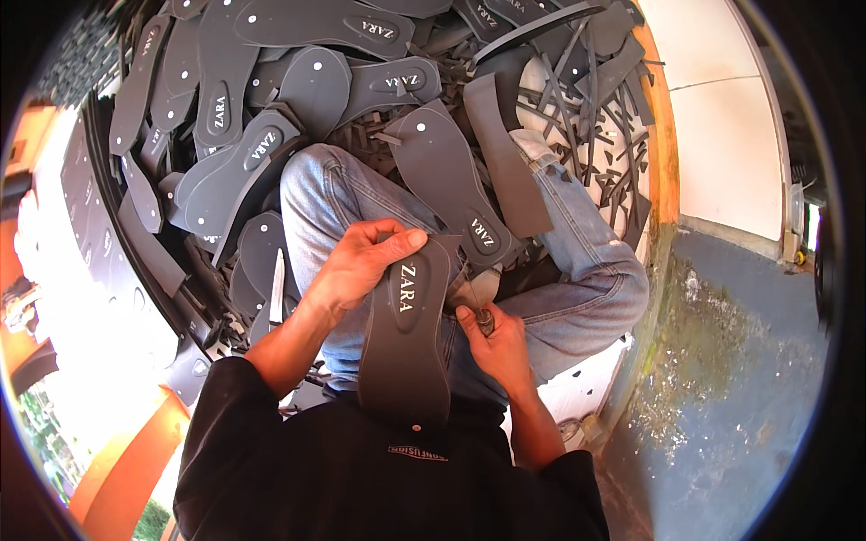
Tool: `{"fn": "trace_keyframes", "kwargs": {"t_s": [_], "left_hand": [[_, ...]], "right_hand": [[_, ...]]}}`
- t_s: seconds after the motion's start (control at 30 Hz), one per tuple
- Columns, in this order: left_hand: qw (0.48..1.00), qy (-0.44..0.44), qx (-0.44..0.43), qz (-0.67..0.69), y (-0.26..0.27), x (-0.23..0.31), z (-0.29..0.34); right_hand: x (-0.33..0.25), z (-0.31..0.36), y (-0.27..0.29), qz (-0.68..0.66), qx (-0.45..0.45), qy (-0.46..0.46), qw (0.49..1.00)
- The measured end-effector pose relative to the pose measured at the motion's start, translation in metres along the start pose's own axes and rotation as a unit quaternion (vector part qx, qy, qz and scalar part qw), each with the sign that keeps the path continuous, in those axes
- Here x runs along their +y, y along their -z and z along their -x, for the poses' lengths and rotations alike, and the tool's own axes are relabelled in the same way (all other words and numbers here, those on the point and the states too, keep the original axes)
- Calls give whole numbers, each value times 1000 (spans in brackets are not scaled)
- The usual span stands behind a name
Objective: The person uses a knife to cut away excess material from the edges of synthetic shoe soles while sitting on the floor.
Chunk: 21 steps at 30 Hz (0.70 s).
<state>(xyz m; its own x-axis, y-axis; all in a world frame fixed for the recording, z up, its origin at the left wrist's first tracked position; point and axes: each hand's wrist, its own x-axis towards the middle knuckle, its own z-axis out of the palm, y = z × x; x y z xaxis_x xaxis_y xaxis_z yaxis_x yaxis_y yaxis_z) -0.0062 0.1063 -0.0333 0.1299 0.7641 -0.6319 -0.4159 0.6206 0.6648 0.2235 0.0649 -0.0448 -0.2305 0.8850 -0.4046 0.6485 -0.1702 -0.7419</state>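
Note:
My left hand (356,270) is closed on the far end of a dark grey foam sandal sole (403,347), its thumb on top beside the raised oval. The sole lies lengthwise over my lap, its near end against my black shirt. At its right edge, my right hand (502,353) is wrapped round the dark handle of a knife (486,321). The thin blade points up and away, close to the sole's edge; whether it touches is unclear. Just beyond, another sole (437,158) rests over my crossed legs (577,270), beside a curved foam offcut (507,162).
Many grey soles (225,81) lie heaped at the far left. Thin foam scraps (595,144) litter the far right. A pale pointed blade-like tool (277,287) stands up left of my left forearm. A worn blue-grey floor (740,361) lies at right, beyond an orange-brown edge (663,117).

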Motion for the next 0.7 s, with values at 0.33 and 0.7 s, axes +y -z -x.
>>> {"fn": "trace_keyframes", "kwargs": {"t_s": [0.33, 0.7], "left_hand": [[980, 35, -25, -192, -7, 9, 3], [943, -268, 193, -25, 23, 14, 0]], "right_hand": [[-14, -28, 8, 99, -3, 67, 993], [-9, -65, 17, -105, 49, 5, 993]]}}
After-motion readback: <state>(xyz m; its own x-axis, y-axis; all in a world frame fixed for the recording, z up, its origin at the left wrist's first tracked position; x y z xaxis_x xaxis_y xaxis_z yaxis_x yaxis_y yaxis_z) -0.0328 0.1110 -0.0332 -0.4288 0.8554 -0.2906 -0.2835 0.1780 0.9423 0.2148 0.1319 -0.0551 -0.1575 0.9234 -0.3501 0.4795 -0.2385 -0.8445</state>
